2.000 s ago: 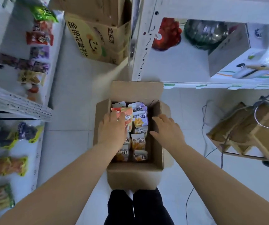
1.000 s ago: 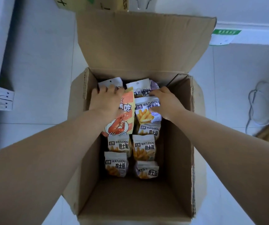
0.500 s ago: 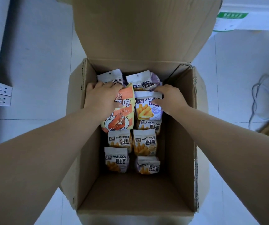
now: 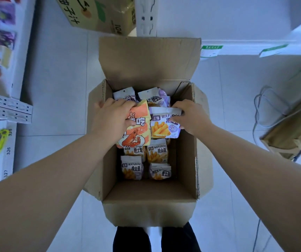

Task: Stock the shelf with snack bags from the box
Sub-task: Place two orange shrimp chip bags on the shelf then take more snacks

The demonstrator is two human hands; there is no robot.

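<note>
An open cardboard box (image 4: 149,195) stands on the floor in front of me. Several small WATUDOU snack bags (image 4: 131,167) lie in two rows inside it. My left hand (image 4: 111,119) grips an orange bag with a shrimp picture (image 4: 136,135) at its upper part. My right hand (image 4: 191,117) pinches a purple and white WATUDOU fries bag (image 4: 164,127) at its right edge. Both bags sit raised above the others, side by side.
A white shelf (image 4: 4,106) with hanging snack packs runs along the left. A yellow carton (image 4: 99,13) stands behind the box beside a white shelf post (image 4: 146,17). A wooden frame (image 4: 295,128) with cables lies at the right. My legs show below the box.
Both hands have closed on their bags and lifted them a little. The view has pulled back from the box, so the shelves and floor show again.
</note>
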